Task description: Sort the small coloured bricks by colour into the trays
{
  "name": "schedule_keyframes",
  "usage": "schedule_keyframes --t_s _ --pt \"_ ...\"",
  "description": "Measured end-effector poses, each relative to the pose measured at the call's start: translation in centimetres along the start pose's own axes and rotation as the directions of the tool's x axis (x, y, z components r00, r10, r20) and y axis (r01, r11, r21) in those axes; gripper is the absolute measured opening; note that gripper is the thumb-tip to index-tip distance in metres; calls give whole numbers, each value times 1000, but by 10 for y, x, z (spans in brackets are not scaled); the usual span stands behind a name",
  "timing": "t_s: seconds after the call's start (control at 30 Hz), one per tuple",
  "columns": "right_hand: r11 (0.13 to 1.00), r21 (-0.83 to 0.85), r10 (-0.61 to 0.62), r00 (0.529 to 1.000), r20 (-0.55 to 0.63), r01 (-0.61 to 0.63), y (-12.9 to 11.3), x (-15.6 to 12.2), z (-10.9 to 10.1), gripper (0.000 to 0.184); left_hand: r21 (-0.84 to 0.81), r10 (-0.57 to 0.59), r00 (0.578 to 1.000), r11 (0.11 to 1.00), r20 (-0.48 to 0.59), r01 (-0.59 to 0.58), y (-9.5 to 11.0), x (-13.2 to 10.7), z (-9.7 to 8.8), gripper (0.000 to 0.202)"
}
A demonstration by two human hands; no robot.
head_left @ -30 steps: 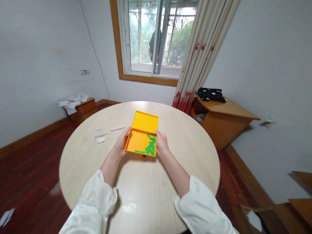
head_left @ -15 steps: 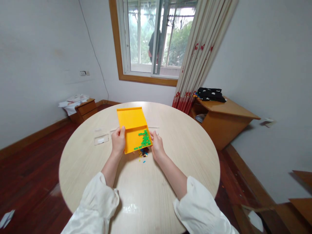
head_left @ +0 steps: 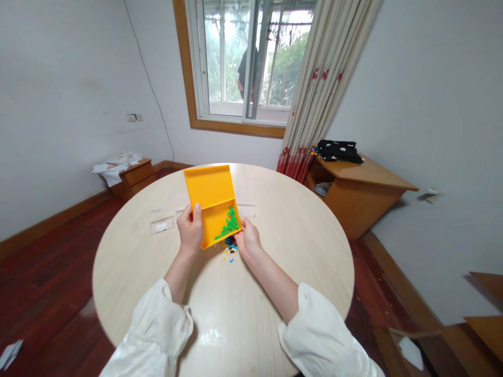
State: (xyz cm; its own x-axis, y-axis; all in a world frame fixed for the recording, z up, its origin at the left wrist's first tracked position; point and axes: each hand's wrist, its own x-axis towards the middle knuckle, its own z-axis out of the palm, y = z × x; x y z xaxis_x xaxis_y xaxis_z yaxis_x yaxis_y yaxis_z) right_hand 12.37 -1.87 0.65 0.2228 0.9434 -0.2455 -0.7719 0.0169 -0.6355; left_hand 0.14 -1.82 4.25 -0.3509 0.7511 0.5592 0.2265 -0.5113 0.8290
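Observation:
An open yellow box [head_left: 210, 196] with its lid hinged back hangs tilted over the round wooden table [head_left: 275, 251]. Small green pieces [head_left: 227, 225] have slid to the box's lower right corner. My left hand [head_left: 190, 230] is closed on the box's left edge, thumb on the rim. My right hand [head_left: 247, 240] grips the box's lower right corner. Just under that corner a small heap of mixed coloured pieces [head_left: 229, 247] lies on the table.
Clear plastic trays [head_left: 162, 225] lie on the table left of the box, and another [head_left: 247, 210] to its right. A wooden desk [head_left: 365, 196] with dark cloth stands at the right, a low cabinet [head_left: 135, 175] at the left wall. Someone stands outside the window [head_left: 243, 68].
The box has turned so its lid points up and left, and it has tilted more. The green pieces slid to the lower right corner. Both hands shifted left with it.

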Motion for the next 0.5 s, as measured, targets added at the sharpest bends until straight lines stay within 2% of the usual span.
schedule_keyframes --t_s 0.23,0.4,0.5 --pt "1000 -11 -7 1000 17 7 -1 -6 2 19 65 83 996 995 -31 -81 4 -3 -3 33" --pt "999 29 43 999 0 -43 2 -3 1 24 112 182 981 976 74 -189 7 -5 -4 29" --pt "999 29 38 999 25 -38 5 2 -3 25 119 189 976 972 109 -202 8 -5 -5 25"
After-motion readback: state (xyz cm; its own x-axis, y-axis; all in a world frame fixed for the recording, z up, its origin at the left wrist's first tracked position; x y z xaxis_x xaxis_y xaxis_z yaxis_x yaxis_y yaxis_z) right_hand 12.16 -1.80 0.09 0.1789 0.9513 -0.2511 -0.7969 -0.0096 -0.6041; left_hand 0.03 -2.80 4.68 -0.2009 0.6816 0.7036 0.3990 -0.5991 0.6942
